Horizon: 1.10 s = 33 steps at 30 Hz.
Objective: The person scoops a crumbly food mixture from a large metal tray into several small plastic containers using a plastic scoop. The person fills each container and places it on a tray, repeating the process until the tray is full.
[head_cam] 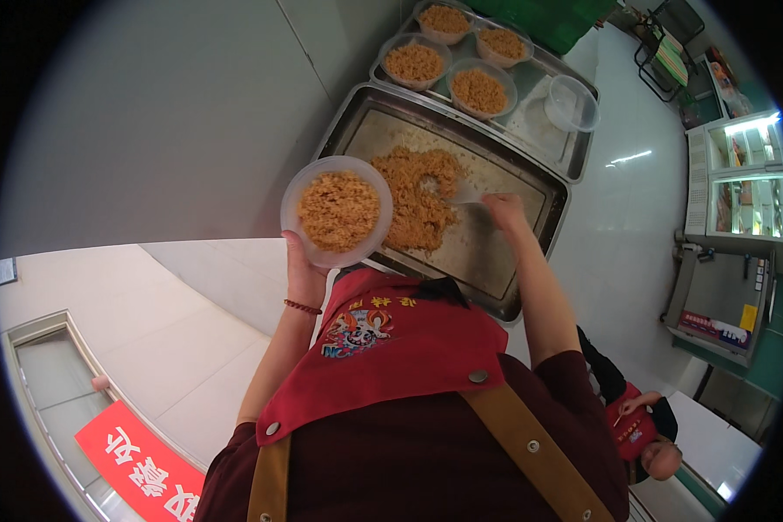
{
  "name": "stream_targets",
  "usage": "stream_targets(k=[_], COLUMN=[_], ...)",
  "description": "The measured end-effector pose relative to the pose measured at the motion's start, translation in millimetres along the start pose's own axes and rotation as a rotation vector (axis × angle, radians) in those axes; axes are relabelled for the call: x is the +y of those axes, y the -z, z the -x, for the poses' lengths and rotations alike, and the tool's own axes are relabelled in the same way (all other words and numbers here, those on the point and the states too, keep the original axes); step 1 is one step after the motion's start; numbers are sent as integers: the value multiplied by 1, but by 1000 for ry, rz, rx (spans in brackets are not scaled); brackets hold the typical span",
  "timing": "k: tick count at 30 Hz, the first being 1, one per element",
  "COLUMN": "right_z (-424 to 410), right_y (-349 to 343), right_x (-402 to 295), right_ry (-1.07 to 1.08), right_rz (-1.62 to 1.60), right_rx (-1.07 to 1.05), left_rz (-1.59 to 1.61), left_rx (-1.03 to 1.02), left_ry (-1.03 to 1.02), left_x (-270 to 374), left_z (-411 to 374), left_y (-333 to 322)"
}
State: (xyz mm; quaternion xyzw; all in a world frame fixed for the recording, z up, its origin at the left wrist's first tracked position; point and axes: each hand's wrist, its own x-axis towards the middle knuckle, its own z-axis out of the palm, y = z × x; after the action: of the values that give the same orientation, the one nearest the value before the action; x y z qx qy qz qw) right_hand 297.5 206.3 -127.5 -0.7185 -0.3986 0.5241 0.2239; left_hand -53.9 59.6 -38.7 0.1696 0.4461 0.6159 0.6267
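My left hand (307, 274) supports a round translucent plastic bowl (291, 196) from its near side, thumb at the rim. Orange-brown crumbly food (339, 212) fills much of this bowl, which overlaps the left edge of a metal tray (496, 241). On the tray lies a loose heap of what looks like the same food (417, 215), with a hollow on its right side. My right hand (506, 212) grips the handle of a clear plastic scoop (468, 195). The scoop's front end meets the heap, and part of it is hard to make out.
Beyond, a second metal tray (582, 153) carries several food-filled bowls (414, 63) and one unfilled clear bowl (571, 104). Green material (548, 23) borders it. A grey panel (189, 117) stands left. Another person (636, 421), lit refrigerated cabinets (747, 179) and a folding chair (669, 62) are off right.
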Motion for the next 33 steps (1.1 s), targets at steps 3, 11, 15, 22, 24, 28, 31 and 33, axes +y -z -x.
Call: stream_targets(k=[3,11,15,22,24,28,31,33], right_z=[3,28,70,123,144,136,123,130], right_y=[-21,-9,3,-35,-35,-22,-37,-61], right_x=[-1,15,-26,-98,-122,-131,-122,-126], right_ry=[-38,-29,67,608,698,540,486,539], right_rz=[-179,-406,-342,207,317,257,304,244], right_rx=[-130,-151,-205,-191,-24,-229,-292,-196], left_rz=[-25,-177,-174,-69,-15,1,-23,-3], left_rx=[-13,71,144,36,-6,-47,-21,-56], left_ry=[10,-2,0,87,87,70,39,61], left_x=[-5,-14,-29,-42,-37,-32,-37,-37], left_z=[-6,-20,-33,-44,-38,-33,-33,-33], left_y=[-7,3,10,-10,-19,-21,-25,-27])
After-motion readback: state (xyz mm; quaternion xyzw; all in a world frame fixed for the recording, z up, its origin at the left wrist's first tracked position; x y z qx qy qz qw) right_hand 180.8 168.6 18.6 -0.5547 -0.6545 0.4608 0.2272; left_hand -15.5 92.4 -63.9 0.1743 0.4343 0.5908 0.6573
